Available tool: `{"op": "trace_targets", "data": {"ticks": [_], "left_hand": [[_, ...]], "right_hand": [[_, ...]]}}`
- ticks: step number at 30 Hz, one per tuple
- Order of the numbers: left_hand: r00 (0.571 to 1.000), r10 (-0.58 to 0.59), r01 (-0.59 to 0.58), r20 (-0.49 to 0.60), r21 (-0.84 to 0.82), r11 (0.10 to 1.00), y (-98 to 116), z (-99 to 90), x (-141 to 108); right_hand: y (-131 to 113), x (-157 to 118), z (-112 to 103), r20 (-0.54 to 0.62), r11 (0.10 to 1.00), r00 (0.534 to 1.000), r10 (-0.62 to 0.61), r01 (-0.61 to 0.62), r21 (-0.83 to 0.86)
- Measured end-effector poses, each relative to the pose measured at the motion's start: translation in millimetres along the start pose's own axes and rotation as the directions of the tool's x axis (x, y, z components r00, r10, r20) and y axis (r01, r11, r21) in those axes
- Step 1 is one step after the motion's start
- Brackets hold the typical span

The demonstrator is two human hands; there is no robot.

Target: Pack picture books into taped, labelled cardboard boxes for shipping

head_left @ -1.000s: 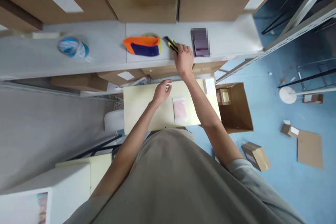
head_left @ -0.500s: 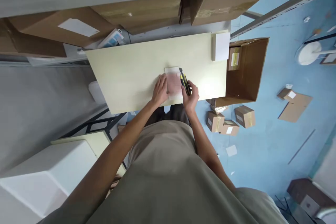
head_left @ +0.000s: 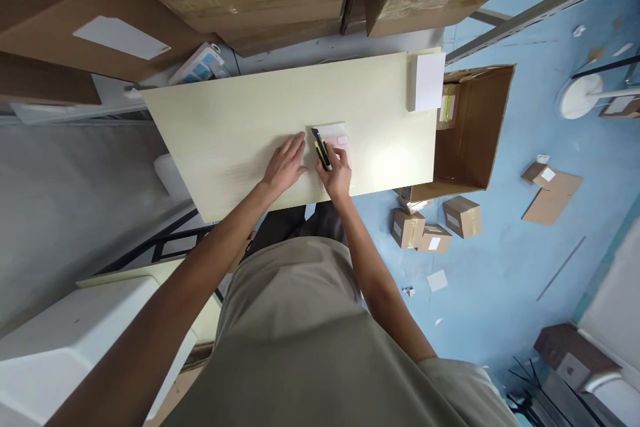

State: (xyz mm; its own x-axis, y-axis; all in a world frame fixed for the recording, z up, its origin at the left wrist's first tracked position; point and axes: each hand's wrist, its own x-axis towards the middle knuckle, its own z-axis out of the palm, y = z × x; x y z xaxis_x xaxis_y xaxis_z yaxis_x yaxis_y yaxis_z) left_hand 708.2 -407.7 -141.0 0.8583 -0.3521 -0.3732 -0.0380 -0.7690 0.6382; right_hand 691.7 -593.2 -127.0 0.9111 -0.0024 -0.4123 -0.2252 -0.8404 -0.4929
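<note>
My right hand (head_left: 337,175) is closed around a black-and-yellow utility knife (head_left: 322,151), its tip pointing away from me. Under and beyond that hand lies a flat pink-and-white packet (head_left: 340,136), partly covered by my fingers. My left hand (head_left: 287,163) rests palm down on the cream tabletop (head_left: 225,127), fingers stretched out, left of the knife and apart from the packet. Whether the blade is out is too small to tell.
A white box (head_left: 428,83) stands at the table's far right corner. Beside the right edge is an open cardboard box (head_left: 473,130). Large cartons (head_left: 280,0) line the shelf behind the table. Several small boxes (head_left: 463,217) sit on the blue floor at right.
My right hand has carried the knife leftward across the packet. My left hand has come off the packet's left edge and moved left onto the tabletop. The view has shifted slightly.
</note>
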Motion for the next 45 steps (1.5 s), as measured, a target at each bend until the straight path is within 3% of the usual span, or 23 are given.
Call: {"op": "trace_targets", "data": {"ticks": [9,18,25,32,38,42,45], "left_hand": [[0.996,0.026,-0.042,0.082,0.195,0.980,5.9,-8.3,2.0],[0.997,0.024,-0.039,0.074,0.215,0.976,18.1,-13.2,4.1],[0.994,0.043,-0.060,0.097,0.182,0.982,13.2,-9.8,6.1],[0.992,0.037,-0.057,0.125,0.166,0.985,10.9,-8.1,6.4],[0.985,-0.003,-0.036,0.172,0.224,0.974,7.9,-5.0,6.9],[0.992,-0.026,-0.006,0.126,0.240,0.971,5.6,8.2,5.3],[0.994,-0.017,-0.006,0.108,0.208,0.978,11.5,12.6,-0.1]], "right_hand": [[-9.8,10.0,20.9,0.033,0.985,0.997,0.068,-0.061,-0.159],[-21.2,-6.5,15.4,0.057,0.938,0.996,0.067,-0.043,-0.344],[-18.4,-51.7,15.4,0.077,0.912,0.989,0.128,-0.087,-0.401],[11.9,-120.9,21.3,0.111,0.909,0.977,0.184,-0.126,-0.396],[33.4,-186.0,5.7,0.181,0.891,0.946,0.268,-0.172,-0.420],[42.8,-212.5,-9.7,0.113,0.896,0.942,0.317,-0.258,-0.361],[45.7,-207.4,-24.7,0.010,0.932,0.961,0.276,-0.265,-0.249]]}}
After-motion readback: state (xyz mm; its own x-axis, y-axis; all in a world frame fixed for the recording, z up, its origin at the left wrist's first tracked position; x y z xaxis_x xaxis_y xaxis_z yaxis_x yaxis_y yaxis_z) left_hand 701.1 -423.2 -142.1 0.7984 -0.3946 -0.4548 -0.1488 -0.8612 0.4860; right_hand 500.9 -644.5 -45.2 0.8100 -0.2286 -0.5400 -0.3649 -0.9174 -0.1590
